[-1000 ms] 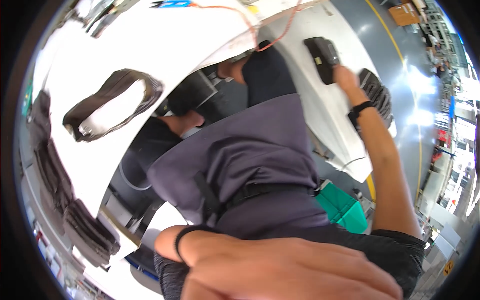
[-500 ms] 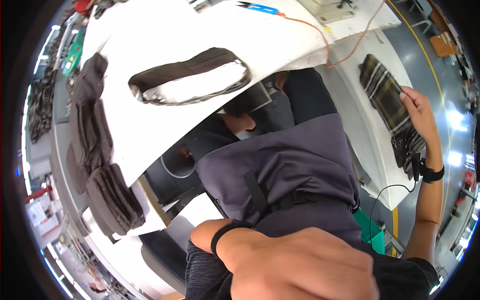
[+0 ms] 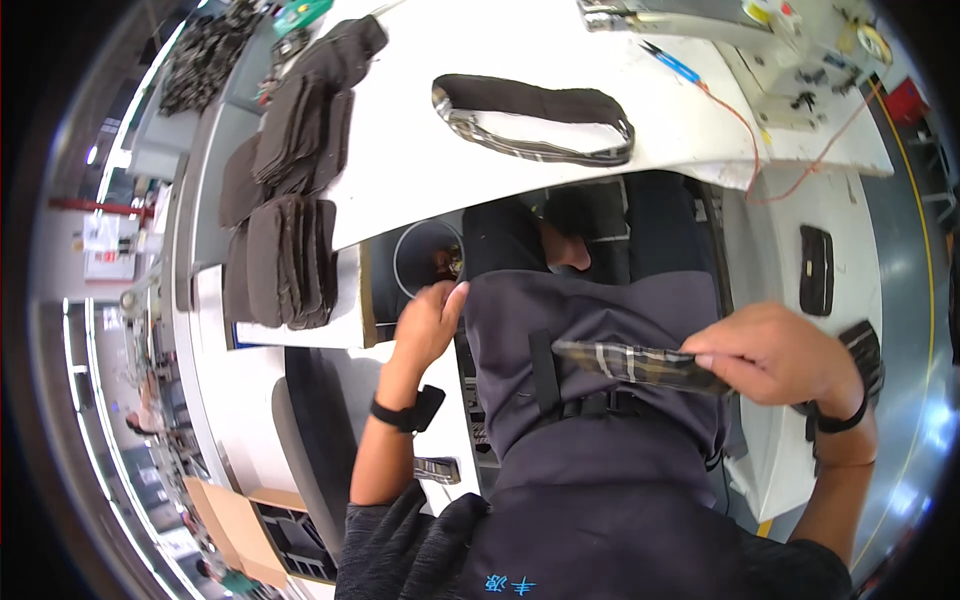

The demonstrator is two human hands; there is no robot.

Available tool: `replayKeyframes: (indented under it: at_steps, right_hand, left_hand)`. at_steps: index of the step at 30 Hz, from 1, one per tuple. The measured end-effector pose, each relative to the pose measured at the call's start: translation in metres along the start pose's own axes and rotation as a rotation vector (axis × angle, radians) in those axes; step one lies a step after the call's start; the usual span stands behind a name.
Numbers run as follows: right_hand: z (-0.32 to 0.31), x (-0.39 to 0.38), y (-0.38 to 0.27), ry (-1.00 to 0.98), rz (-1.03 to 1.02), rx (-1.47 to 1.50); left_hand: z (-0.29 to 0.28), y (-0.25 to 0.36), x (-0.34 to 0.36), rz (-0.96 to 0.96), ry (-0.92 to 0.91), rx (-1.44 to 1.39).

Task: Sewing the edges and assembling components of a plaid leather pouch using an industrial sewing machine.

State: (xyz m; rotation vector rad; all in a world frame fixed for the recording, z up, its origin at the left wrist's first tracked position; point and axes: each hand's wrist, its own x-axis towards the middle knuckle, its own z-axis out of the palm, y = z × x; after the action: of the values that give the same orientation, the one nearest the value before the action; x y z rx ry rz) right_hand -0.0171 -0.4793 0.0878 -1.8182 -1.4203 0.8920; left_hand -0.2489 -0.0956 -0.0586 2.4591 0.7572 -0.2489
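My right hand (image 3: 775, 350) pinches one end of a brown plaid fabric strip (image 3: 640, 362) between thumb and fingers. The strip stretches leftward across my lap, above the dark purple apron (image 3: 600, 440), and its far end is slightly blurred. My left hand (image 3: 430, 322) is apart from the strip, beside the left edge of the apron. Its fingers are curled with the thumb against them, and nothing shows in it. On the white table (image 3: 400, 180) lies a looped band (image 3: 540, 100), dark brown with a plaid edge.
Stacked dark brown fabric pieces (image 3: 290, 260) line the table's left side. Blue thread snips (image 3: 670, 62) on an orange cord lie near a sewing machine (image 3: 790, 90). Right, a side surface holds a dark strip (image 3: 816, 270) and folded plaid pieces (image 3: 865, 355). An open cardboard box (image 3: 230, 525) stands lower left.
My right hand has brought the plaid strip from the right-hand surface over my lap. My left hand has gone from close below the view to the apron's left side. The view has shifted leftward.
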Motion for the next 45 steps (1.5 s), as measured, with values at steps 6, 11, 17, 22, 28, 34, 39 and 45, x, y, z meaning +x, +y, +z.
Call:
replayKeyframes:
  at_steps: [6, 11, 17, 22, 28, 34, 39, 45]
  right_hand:
    - [0.020, -0.009, 0.019, 0.061, -0.013, 0.046]
    - [0.017, -0.022, 0.039, 0.098, -0.050, 0.090]
    - [0.004, -0.044, 0.051, 0.115, 0.096, 0.089]
    - [0.006, -0.055, 0.076, 0.206, 0.038, 0.162]
    - [0.001, -0.042, 0.069, 0.274, 0.093, 0.250]
    - [0.003, -0.008, 0.067, 0.322, 0.022, 0.171]
    - [-0.018, 0.029, 0.047, 0.162, 0.068, 0.290]
    - [-0.019, 0.099, 0.041, 0.096, 0.068, 0.417]
  left_hand:
    - [0.184, -0.082, -0.066, -0.531, -0.109, -1.323]
    - [0.176, -0.090, -0.078, -0.781, 0.085, -1.914]
    - [0.114, 0.065, -0.079, -0.035, 0.154, -0.537]
    - [0.073, 0.071, -0.085, 0.085, -0.044, -0.263]
    - [0.087, 0.070, -0.086, 0.192, -0.080, -0.054]
    - [0.079, 0.056, -0.055, 0.172, 0.051, 0.097]
    - [0.071, 0.031, -0.045, 0.294, -0.160, 0.041]
    - [-0.053, 0.098, 0.001, 0.314, 0.237, -0.017]
